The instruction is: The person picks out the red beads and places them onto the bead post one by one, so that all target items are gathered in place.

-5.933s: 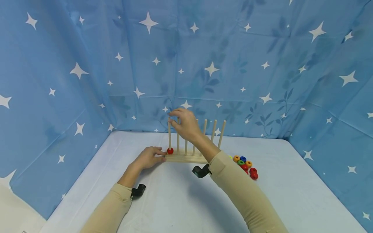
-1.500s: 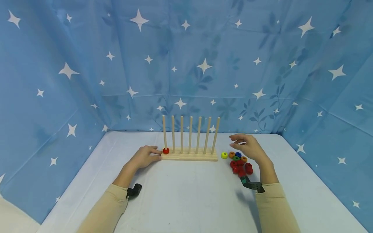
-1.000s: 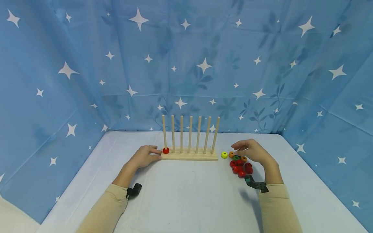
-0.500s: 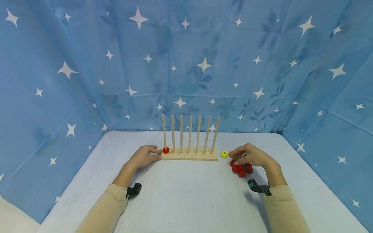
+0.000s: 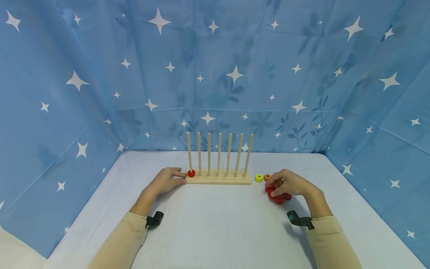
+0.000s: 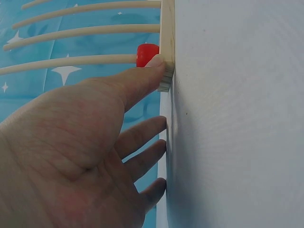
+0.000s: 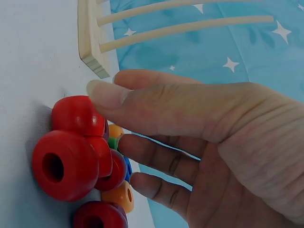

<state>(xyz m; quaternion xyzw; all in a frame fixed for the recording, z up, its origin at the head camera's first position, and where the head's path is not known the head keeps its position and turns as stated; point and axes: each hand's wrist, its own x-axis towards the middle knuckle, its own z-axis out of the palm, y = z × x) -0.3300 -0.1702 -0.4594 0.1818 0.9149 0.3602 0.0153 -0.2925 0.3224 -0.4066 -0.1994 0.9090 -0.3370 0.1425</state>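
Note:
In the head view, a wooden peg rack (image 5: 218, 180) with several upright pegs stands at mid-table, a red bead (image 5: 191, 173) at the foot of its leftmost peg. My left hand (image 5: 166, 181) touches the rack's left end. The left wrist view shows the thumb (image 6: 137, 80) on that end, beside the bead, with other fingers extended at the table surface. My right hand (image 5: 289, 182) hovers low over a cluster of red beads (image 5: 279, 200). In the right wrist view its thumb tip (image 7: 107, 95) is right at a red bead (image 7: 71, 114), with the fingers spread and loosely bent.
A yellow bead (image 5: 258, 178) and an orange bead (image 5: 267, 177) lie between the rack and my right hand. Green (image 7: 113, 143), blue (image 7: 128, 168) and orange beads (image 7: 121, 195) sit behind the red ones. A blue star-patterned curtain (image 5: 215, 97) stands behind the table.
My right hand has left the top of the leftmost peg, crossed right to the loose beads, and sunk forward to the red ones. The left hand stays at the rack's end.

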